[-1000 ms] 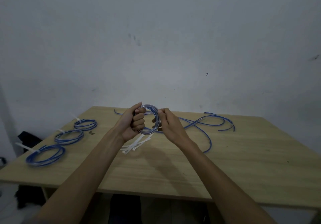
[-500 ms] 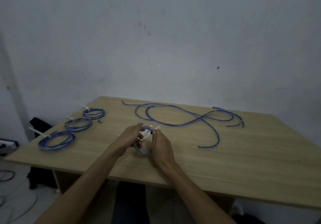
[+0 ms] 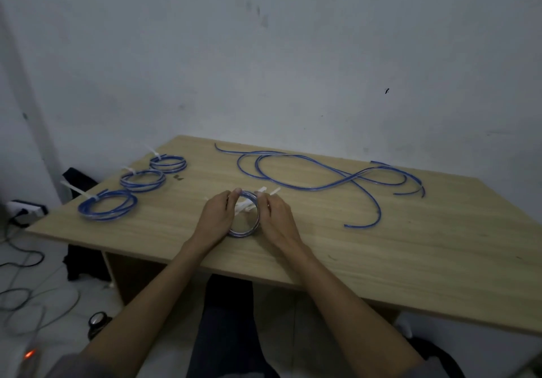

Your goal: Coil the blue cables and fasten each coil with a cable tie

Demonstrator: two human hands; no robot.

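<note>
A pale wooden table (image 3: 381,260) with a matt, fine-grained top carries lengths of loose blue cable (image 3: 322,185), its plastic sheath smooth and faintly glossy, pale highlights running along the curves. The small coil (image 3: 245,232) held between the left hand (image 3: 215,219) and the right hand (image 3: 277,221) shows the same slick sheen. White cable ties (image 3: 249,206) beneath it look like smooth, matt plastic. Three tied coils (image 3: 142,179) at the table's left share the shiny blue jacket. Behind, the painted wall (image 3: 293,55) appears flat, matt and lightly scuffed.
</note>
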